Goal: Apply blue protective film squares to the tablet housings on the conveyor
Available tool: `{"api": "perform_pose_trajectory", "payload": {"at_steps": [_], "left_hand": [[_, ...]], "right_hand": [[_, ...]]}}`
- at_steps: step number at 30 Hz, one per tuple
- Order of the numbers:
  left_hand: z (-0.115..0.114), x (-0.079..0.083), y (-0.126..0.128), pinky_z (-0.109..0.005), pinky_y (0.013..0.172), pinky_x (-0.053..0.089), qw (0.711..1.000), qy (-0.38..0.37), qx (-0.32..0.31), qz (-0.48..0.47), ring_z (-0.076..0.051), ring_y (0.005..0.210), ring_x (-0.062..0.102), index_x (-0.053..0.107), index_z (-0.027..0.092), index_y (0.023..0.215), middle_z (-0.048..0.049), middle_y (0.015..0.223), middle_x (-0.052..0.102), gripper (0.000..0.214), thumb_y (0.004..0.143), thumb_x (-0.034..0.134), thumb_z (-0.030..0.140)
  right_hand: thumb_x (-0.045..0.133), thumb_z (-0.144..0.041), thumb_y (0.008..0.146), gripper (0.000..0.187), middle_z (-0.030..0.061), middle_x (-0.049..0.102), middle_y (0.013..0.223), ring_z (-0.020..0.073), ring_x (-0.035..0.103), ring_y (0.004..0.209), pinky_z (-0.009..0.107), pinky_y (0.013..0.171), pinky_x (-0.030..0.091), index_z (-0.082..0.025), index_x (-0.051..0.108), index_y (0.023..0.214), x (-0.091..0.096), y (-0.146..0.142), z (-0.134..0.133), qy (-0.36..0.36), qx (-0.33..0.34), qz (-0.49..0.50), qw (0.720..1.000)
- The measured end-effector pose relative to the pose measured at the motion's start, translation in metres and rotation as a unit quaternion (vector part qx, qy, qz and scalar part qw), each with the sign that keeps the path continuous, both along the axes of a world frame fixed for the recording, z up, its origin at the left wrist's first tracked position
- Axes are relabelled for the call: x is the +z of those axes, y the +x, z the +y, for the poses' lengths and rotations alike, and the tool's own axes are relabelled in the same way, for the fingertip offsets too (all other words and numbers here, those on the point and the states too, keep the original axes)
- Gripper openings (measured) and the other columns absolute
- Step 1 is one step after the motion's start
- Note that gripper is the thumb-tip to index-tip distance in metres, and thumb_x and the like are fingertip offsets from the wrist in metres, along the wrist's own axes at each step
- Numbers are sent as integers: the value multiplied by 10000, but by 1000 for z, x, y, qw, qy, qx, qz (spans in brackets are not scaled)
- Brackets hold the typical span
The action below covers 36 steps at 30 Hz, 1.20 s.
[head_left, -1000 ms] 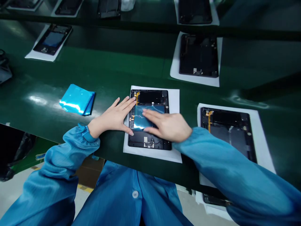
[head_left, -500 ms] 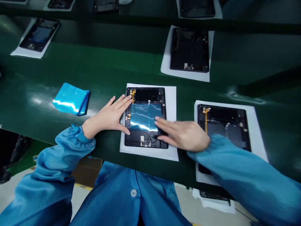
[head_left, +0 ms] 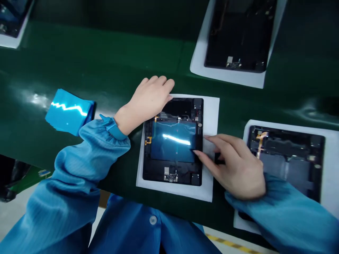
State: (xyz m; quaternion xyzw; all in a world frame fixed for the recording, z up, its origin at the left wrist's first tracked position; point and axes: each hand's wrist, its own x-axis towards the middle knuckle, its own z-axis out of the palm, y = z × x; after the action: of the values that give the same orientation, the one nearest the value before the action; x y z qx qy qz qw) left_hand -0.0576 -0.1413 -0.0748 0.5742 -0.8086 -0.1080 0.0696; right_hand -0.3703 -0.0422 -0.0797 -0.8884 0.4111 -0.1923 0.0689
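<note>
An opened tablet [head_left: 159,173] lies face-up on a white sheet [head_left: 210,113], its inner parts showing. A shiny blue film [head_left: 169,151] covers its middle, with a bright light streak across it. My left hand [head_left: 152,97] is at the top left corner, fingers curled down past the top edge and thumb by the rim. What those fingers hold, if anything, is hidden. At the right edge is my right hand [head_left: 234,162], thumb tip at the film's right side and forefinger beside the rim, thumb and forefinger apart.
On the green table [head_left: 106,60], a stack of blue films [head_left: 67,114] lies to the left. Another opened tablet [head_left: 286,141] on a white sheet is at the right, partly under my right sleeve. A further tablet [head_left: 241,35] lies at the back, another [head_left: 12,17] at the far left.
My left hand has gone from lying flat on the tablet's left side to curled at its top edge. My right hand has moved off the film to the right rim. The view has come closer.
</note>
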Motion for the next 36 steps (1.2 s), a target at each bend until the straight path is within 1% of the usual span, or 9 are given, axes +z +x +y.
{"api": "perform_pose_trajectory", "payload": {"at_steps": [4,8,12,15,22,26,30,33,36], "left_hand": [[-2,-5,3,-625,1142,537,999,26,-25,11,-414,1319,685,697,166,1387,-157,1295,713,305,1162,513,260],[5,8,5,-558,1080,588,999,16,-27,34,-362,1252,716,717,199,1332,-118,1242,684,315,1181,447,252],[17,45,18,-500,1034,606,997,-48,27,54,-323,1238,720,719,255,1306,-93,1281,657,325,1204,415,304],[16,70,47,-463,1031,607,989,-121,68,50,-285,1201,703,711,264,1219,-83,1246,665,316,1217,412,365],[5,88,126,-515,1123,591,891,-403,194,73,-297,1291,621,596,225,1325,-132,1330,628,394,1138,582,572],[47,81,128,-595,1124,585,932,-294,202,56,-340,1317,643,562,296,1357,-120,1335,682,283,1169,515,503],[81,59,120,-720,1129,553,967,-156,191,66,-408,1327,647,591,363,1408,-117,1355,680,324,1159,436,502],[88,42,119,-724,1047,579,979,-97,175,45,-434,1308,665,640,385,1452,-121,1353,702,388,1131,448,487],[91,33,121,-659,1021,613,981,-84,174,23,-402,1299,694,677,398,1443,-110,1353,728,380,1099,518,422]], "right_hand": [[758,-477,1075,713,143,767,1342,286,777,801,465,693,712,-434,528,1748,3,-4,16,65,-97,-29,993],[763,-643,1040,805,161,768,1327,227,699,625,441,584,684,-391,506,1760,4,-12,12,165,-172,-62,969],[703,-642,1078,447,60,824,950,210,700,581,362,532,621,-307,787,1362,6,-3,-8,282,-126,-168,936],[584,-576,1137,413,17,729,708,205,696,613,337,616,599,-253,788,981,3,30,-41,280,-64,-193,938],[466,-437,1150,417,122,836,1059,304,781,1053,407,996,589,-199,804,1098,-3,168,-186,187,-126,-165,960],[414,-329,1180,427,191,815,1174,334,749,1187,430,1087,548,-161,800,1103,6,241,-273,207,-207,-128,948],[677,-443,1141,322,118,793,1266,260,759,1157,478,1085,608,-156,767,1258,14,274,-321,235,-254,-89,934],[731,-448,1112,360,124,786,1312,264,760,1182,494,1081,622,-152,762,1314,12,257,-322,214,-262,-68,938],[659,-380,1114,411,260,701,1501,368,738,1290,560,1094,596,-110,754,1409,6,202,-304,150,-284,-53,946]]}}
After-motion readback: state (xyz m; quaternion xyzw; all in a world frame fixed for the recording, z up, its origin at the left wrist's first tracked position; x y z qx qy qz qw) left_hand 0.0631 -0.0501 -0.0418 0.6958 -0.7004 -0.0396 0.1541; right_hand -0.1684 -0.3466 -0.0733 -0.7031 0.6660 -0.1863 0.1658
